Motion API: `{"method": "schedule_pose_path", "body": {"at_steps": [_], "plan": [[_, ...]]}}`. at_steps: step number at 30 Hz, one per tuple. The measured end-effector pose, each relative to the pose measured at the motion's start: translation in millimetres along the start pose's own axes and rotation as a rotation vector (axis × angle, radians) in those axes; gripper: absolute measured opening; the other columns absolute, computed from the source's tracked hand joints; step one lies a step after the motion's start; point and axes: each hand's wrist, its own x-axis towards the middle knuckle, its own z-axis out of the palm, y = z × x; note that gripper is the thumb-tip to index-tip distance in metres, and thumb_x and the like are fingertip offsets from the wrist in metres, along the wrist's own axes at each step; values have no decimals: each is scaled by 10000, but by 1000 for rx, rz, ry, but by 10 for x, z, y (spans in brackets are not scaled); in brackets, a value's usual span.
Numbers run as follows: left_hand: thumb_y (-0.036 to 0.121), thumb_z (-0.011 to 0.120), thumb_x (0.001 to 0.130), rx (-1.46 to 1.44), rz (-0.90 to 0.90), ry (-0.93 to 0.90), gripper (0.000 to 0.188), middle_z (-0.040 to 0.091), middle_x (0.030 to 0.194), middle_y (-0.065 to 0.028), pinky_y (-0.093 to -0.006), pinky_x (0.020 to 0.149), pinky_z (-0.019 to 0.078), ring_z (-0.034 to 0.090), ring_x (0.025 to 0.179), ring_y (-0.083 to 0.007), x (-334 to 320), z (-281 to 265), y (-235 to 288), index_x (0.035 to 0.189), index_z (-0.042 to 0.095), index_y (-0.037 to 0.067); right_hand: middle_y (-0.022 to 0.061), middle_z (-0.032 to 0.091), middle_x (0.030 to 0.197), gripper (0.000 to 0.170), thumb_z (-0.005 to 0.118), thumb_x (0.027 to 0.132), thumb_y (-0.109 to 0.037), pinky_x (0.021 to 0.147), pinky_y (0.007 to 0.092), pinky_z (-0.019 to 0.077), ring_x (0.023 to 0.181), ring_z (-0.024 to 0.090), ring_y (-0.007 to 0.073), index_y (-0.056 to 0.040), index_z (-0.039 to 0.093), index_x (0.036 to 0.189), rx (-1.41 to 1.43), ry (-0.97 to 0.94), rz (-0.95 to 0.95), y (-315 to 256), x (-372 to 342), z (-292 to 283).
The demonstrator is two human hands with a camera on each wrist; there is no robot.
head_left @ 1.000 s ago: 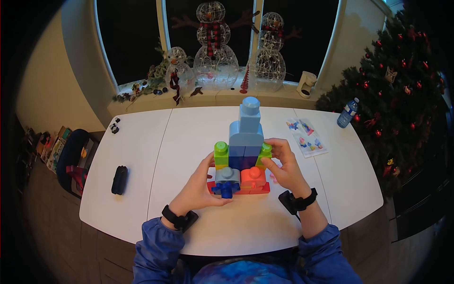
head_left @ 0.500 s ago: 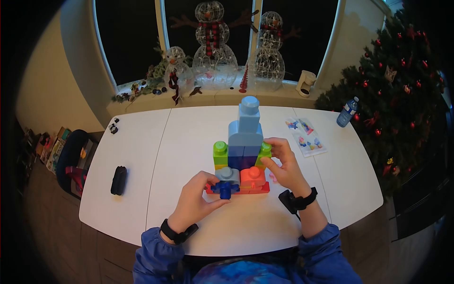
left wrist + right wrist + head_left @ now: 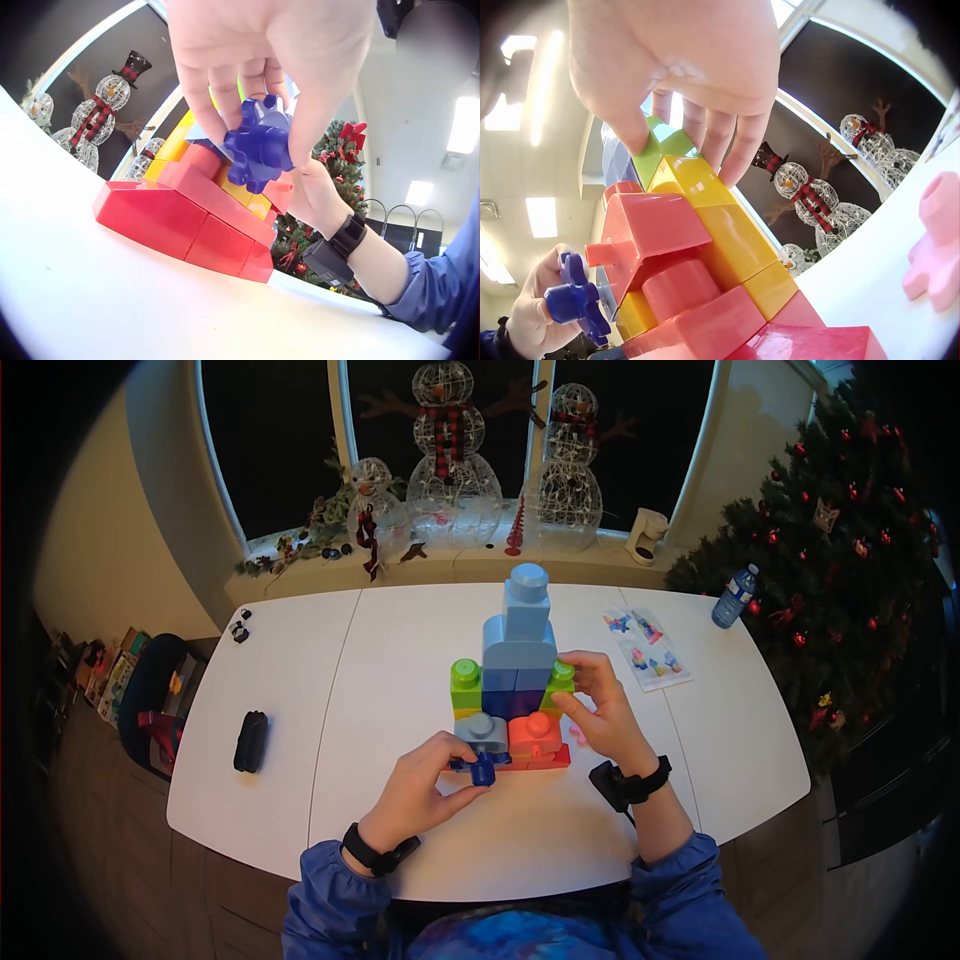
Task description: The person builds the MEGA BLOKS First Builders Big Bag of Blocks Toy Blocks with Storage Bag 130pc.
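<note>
A tower of large toy building blocks (image 3: 518, 650) stands on the table, light blue at the top with green, yellow and red blocks lower down. At its front left, my left hand (image 3: 405, 790) pinches a dark blue gear-shaped piece (image 3: 261, 146) between thumb and fingers. This piece is close to a grey block (image 3: 482, 732), beside a coral block (image 3: 535, 734). My right hand (image 3: 605, 720) grips the green block (image 3: 664, 146) at the tower's right side, thumb in front and fingers behind.
A pink piece (image 3: 937, 240) stands on the white table (image 3: 400, 640) right of the tower. Farther right are a picture sheet (image 3: 650, 655) and a water bottle (image 3: 736, 598). A black case (image 3: 252, 741) and small black items (image 3: 241, 627) lie on the left.
My left hand has drawn back from the tower's left side and now pinches the blue gear piece, which has turned and shifted slightly. My right hand has stayed in place.
</note>
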Motion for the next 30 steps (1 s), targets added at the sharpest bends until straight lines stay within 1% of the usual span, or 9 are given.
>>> {"method": "schedule_pose_path", "body": {"at_steps": [3,6,9,12,15,18,24,28,30], "plan": [[117,926,786,34,22,17,451,677,1050,-106,-334,754,582,698,873,-285,4,5,-34,1100,607,57,82,725,1203,449,754,988,-117,964,360,554,1104,709,213,-85,548,1385,-2,-6,-2,13,-4,-12],[151,957,736,65,-66,55,643,652,1143,-125,-369,786,571,683,966,-283,-22,36,-55,1249,579,64,81,725,1203,449,754,988,-116,965,359,554,1102,710,211,-86,547,1386,0,-8,5,9,-6,-8],[179,978,686,68,-127,130,964,601,1348,-162,-407,914,565,643,1193,-295,80,-27,21,1490,455,72,80,725,1201,447,750,990,-113,967,357,552,1103,709,210,-87,545,1387,4,-15,12,6,2,-22],[214,980,669,-62,-132,25,1197,515,1512,-198,-467,1068,507,538,1394,-324,113,-24,-246,1634,287,73,79,724,1199,445,742,994,-111,971,355,549,1107,708,208,-90,541,1390,4,-15,15,-18,-2,-17],[239,971,680,-259,-179,-99,1219,489,1567,-201,-494,1148,447,509,1446,-336,184,-57,-398,1651,257,61,79,722,1201,445,739,995,-107,975,354,546,1113,705,206,-91,538,1392,17,-18,24,13,-2,-13],[255,966,682,-189,-195,-141,1204,508,1543,-196,-503,1142,448,522,1430,-338,204,-113,-391,1643,267,58,80,720,1206,446,742,991,-102,977,355,545,1117,703,204,-90,540,1389,16,-16,21,19,-2,-27],[260,965,683,-148,-224,-94,1184,526,1511,-184,-489,1116,464,537,1401,-333,196,-59,-350,1633,283,72,79,719,1210,445,745,988,-101,977,354,546,1115,702,204,-86,543,1384,9,-14,20,-6,-13,-9],[278,976,679,-127,-213,-110,1200,512,1519,-181,-485,1127,448,516,1416,-339,207,-73,-362,1634,279,76,82,723,1208,436,743,991,-102,983,354,547,1125,703,208,-88,544,1379,17,-17,24,18,-10,-14],[293,986,682,-122,-211,-140,1208,502,1530,-180,-486,1140,436,497,1436,-340,229,-114,-359,1636,277,78,85,711,1246,453,745,990,-105,984,355,548,1153,696,211,-93,546,1396,13,-39,35,11,-7,-29]]}}
